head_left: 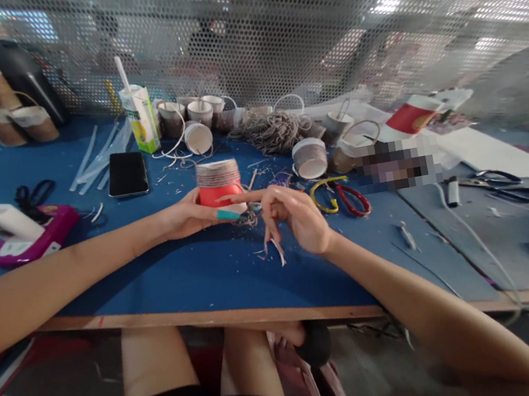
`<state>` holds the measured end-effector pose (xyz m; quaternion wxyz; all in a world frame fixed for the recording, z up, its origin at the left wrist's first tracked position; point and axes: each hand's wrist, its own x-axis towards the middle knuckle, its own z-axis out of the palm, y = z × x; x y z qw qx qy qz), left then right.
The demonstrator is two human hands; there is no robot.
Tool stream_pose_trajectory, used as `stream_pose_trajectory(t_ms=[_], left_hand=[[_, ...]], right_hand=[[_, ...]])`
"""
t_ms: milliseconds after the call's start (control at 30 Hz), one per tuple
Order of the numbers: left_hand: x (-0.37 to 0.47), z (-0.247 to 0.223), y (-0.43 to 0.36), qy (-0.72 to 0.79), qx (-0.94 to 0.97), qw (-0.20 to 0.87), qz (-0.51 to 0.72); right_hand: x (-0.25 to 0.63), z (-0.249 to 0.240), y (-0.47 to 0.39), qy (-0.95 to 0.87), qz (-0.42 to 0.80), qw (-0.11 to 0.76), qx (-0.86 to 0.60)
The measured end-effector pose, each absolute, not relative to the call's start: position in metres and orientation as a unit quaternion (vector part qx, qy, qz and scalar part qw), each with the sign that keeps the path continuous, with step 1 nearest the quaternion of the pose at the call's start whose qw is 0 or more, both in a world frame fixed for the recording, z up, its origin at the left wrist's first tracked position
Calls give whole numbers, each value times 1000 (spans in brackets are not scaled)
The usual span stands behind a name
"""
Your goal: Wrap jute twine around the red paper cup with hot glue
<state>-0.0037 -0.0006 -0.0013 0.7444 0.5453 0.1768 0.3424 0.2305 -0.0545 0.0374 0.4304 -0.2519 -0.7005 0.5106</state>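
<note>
My left hand (189,216) is closed around a red paper cup (210,195), its teal-nailed thumb across the lower front. Thin greyish cord (217,173) is wound in rows around the upper part of the cup. To the right, my right hand (295,216) has its index finger stretched out against the cup's lower front. Its other fingers are bent and apart, pointing down toward the blue table. A pale strip (279,251) shows by those lower fingertips; I cannot tell whether they touch it. Loose cord ends lie beside the cup's base.
Behind the cup are a juice carton (142,120), cord-wrapped cups (200,113) and a tangled cord heap (273,130). A phone (126,174) and a magenta power strip (37,234) lie left. Red-and-yellow-handled pliers (353,200) and scissors (511,187) lie right. A perforated metal screen (227,35) stands behind.
</note>
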Motion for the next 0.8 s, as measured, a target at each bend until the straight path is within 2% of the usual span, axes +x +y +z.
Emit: stream_pose_trajectory(t_ms=[100, 200, 300, 433, 533, 600, 800], left_hand=[[-3, -3, 1, 170, 541, 741, 358], [-4, -5, 2, 173, 533, 747, 357], [-5, -7, 3, 173, 531, 752, 349], [-5, -6, 1, 180, 527, 753, 351], [-4, -3, -1, 186, 518, 757, 354], [-4, -1, -1, 189, 511, 760, 354], [-2, -1, 0, 180, 512, 763, 351]], right_hand=[[230, 37, -58, -708, 539, 390, -237], [229, 41, -57, -689, 560, 396, -233], [229, 43, -49, -624, 555, 468, -288], [236, 42, -33, -514, 483, 590, -392], [238, 43, -30, -514, 453, 627, -371], [238, 46, -35, -554, 474, 599, -329], [229, 45, -51, -658, 579, 408, -254]])
